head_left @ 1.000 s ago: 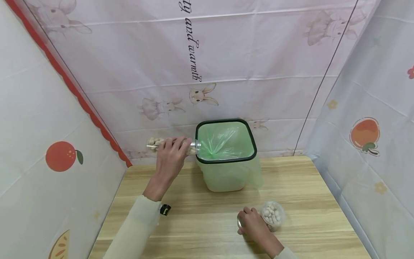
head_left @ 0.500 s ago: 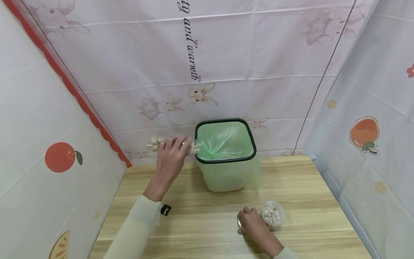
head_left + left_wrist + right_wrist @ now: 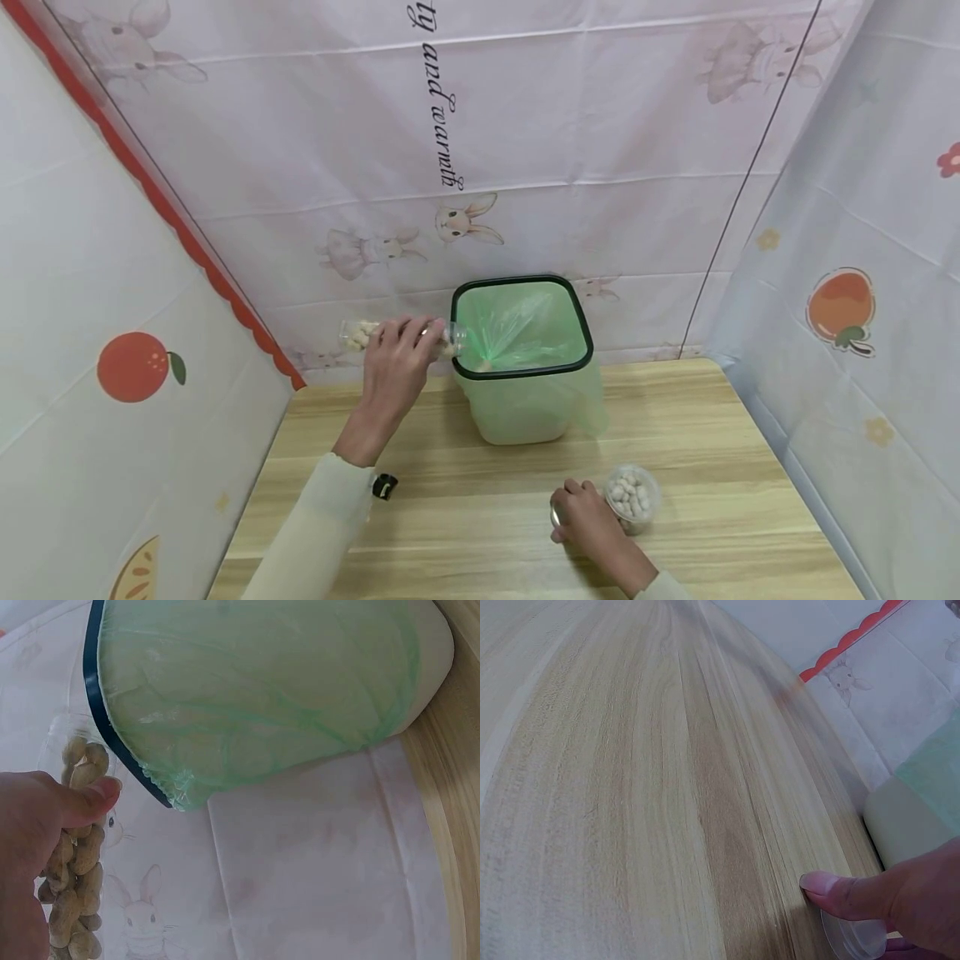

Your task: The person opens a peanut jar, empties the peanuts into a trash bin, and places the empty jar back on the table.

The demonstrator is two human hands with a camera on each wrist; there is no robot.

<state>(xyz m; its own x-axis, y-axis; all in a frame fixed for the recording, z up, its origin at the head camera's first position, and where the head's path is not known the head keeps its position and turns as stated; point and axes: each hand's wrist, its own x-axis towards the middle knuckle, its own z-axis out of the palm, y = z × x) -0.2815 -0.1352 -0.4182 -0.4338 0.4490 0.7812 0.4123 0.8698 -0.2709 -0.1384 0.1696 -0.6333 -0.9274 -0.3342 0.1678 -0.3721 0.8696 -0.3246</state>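
My left hand (image 3: pixel 397 358) grips a clear plastic jar (image 3: pixel 75 892) of peanuts in their shells, laid over on its side. The jar's mouth is at the left edge of a bin (image 3: pixel 522 373) with a dark rim and a light green bag lining. A pale peanut (image 3: pixel 483 365) shows just inside the rim. Low on the table, my right hand (image 3: pixel 588 525) holds a round lid (image 3: pixel 855 937) by its edge, mostly hidden under the fingers. Right beside that hand, a second clear jar (image 3: pixel 632 500) full of peanuts stands upright without a lid.
A wood-grain table (image 3: pixel 465 533) lies beneath everything. Behind the bin hangs a pale cloth (image 3: pixel 600 125) printed with rabbits. More printed cloth closes in the left and right sides.
Peanuts in the tilted jar have shifted, and a pale peanut now shows inside the bin near its front left rim. Both hands keep their places.
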